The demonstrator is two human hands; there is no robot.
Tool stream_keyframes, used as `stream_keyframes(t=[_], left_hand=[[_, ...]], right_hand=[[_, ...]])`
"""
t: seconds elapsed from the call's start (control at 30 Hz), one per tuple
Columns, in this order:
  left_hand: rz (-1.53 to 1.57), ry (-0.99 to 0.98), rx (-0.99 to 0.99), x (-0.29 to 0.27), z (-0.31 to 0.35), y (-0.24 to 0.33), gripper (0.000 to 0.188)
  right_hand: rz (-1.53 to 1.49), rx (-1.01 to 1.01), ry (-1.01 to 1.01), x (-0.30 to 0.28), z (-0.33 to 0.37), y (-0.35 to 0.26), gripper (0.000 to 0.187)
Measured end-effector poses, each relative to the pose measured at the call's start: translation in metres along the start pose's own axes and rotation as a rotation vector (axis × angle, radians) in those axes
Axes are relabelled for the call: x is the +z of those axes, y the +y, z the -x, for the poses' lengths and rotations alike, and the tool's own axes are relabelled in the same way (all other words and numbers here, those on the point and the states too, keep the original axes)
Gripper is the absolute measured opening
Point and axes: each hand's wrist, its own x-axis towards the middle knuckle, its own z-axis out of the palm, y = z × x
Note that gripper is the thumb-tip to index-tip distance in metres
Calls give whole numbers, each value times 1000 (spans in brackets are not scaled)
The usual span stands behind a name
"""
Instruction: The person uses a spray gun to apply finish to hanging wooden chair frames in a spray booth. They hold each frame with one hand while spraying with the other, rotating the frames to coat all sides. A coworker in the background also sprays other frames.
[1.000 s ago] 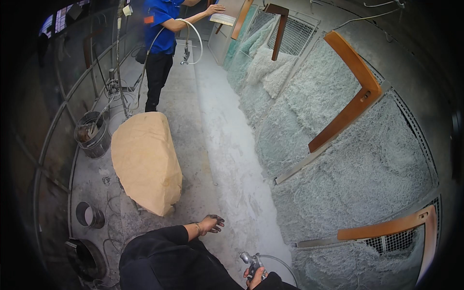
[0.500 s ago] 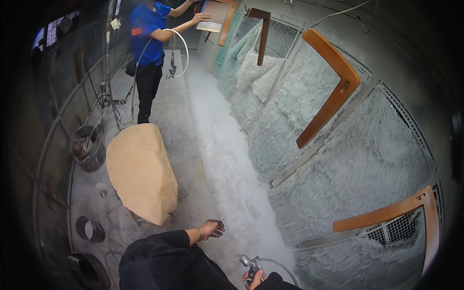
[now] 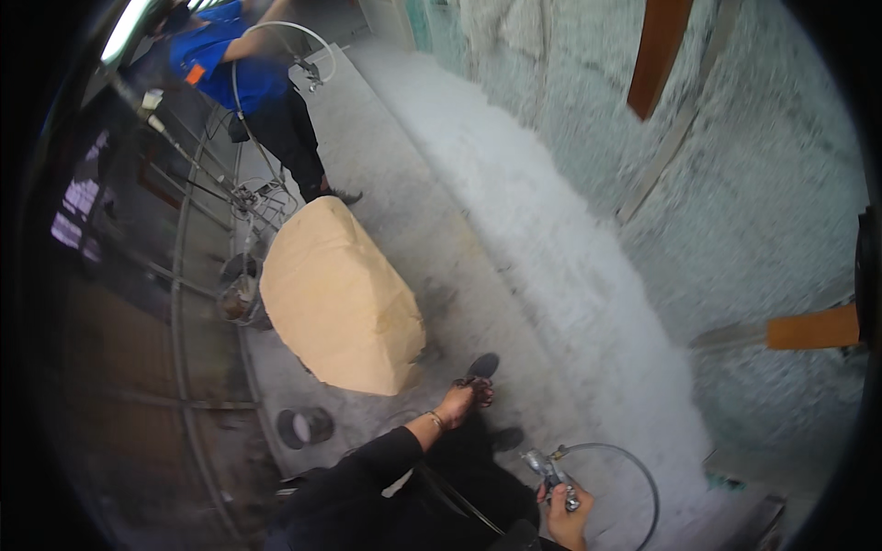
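Note:
My right hand [image 3: 570, 522] is closed around the grip of a metal spray gun [image 3: 548, 468], low and right of centre. A grey hose [image 3: 648, 477] curves away from the gun to the right. My left hand [image 3: 462, 404] hangs over the floor, above my dark shoe [image 3: 484, 365], with its dark-stained fingers loosely bent and nothing seen in them. Just beyond it stands a rounded form covered in tan paper [image 3: 340, 298]; neither hand touches it.
A person in a blue shirt [image 3: 262, 78] stands at the far left, beside a hanging spray gun [image 3: 312, 73] with a white hose. Buckets [image 3: 303, 428] stand along the left. Brown curved parts [image 3: 661, 55] hang before the powder-coated right wall. White powder [image 3: 514, 174] covers the floor strip.
My view has tilted down and turned, so the hanging brown parts slide toward the right rim. My right hand and spray gun show further right and more fully; my left hand's fingers are more bent.

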Motion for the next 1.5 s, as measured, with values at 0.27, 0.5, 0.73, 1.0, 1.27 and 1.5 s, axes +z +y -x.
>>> stream_keyframes(t=[0.27, 0.5, 0.73, 1.0, 1.27, 1.5], left_hand=[[-110, 100, -202, -61, -19, -44, 19], [-416, -12, -265, -90, -64, -30, 24], [-501, -1, -390, -131, -101, 0, 22], [-507, -25, -451, -156, -120, 13, 18], [-433, -73, -269, -130, -91, -4, 25], [-266, -170, -61, -65, -55, -14, 30]], right_hand=[[-25, 128, 66, 40, -39, 35, 25], [-148, 471, 83, 88, -79, 76, 23], [-226, 524, 93, 142, -118, 105, 31], [195, -59, -37, 154, -143, 128, 37], [-183, 368, 113, 145, -128, 56, 28], [45, 183, 97, 98, -82, 14, 28]])
